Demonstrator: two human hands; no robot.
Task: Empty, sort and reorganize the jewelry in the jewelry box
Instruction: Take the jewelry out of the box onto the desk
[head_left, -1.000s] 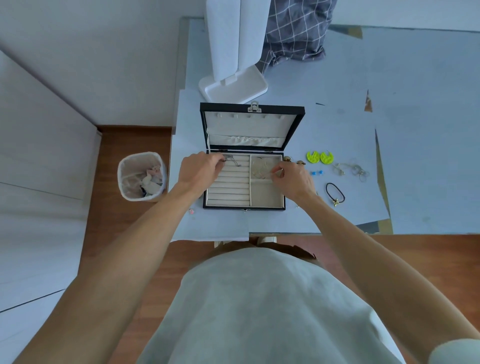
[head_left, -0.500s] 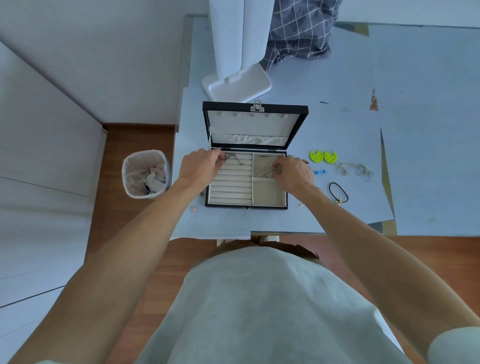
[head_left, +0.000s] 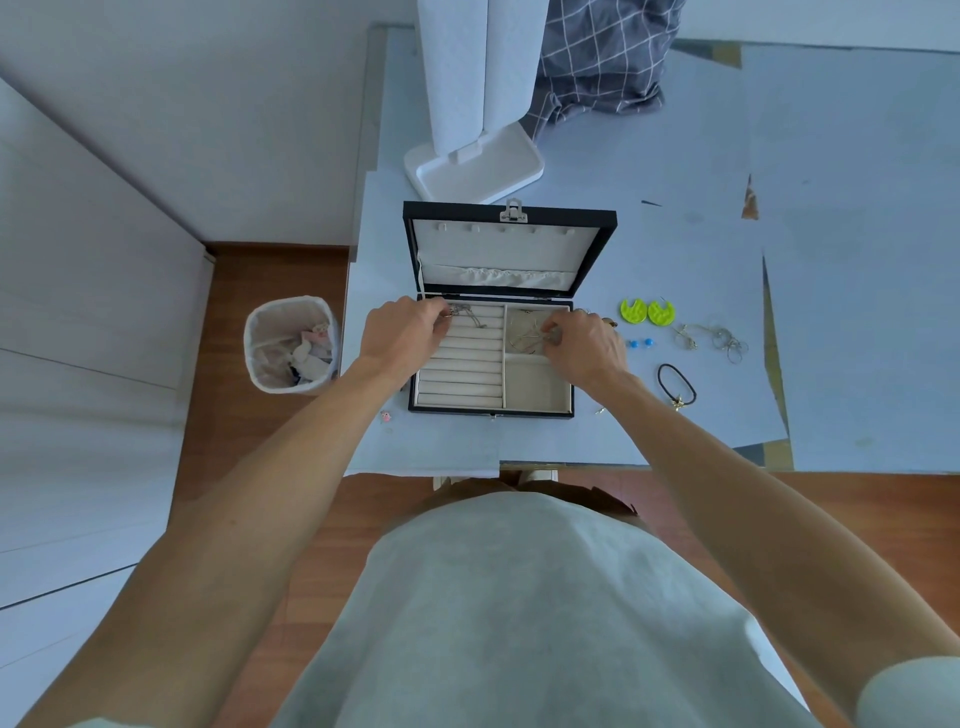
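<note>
From the head camera, both forearms reach forward over the open jewelry box (head_left: 491, 410), which sits on the worktop (head_left: 675, 249) with its lid propped upright. The left hand (head_left: 402, 335) curls over the far left corner, fingers pinching a thin silver chain (head_left: 465, 316) above the ring rolls. The right hand (head_left: 589, 345) bends over the far right compartment, fingertips closed on tangled gold necklaces (head_left: 524, 335). Just right of that hand lie green earrings (head_left: 647, 312), blue studs (head_left: 640, 343) and a black hair tie (head_left: 675, 382).
</note>
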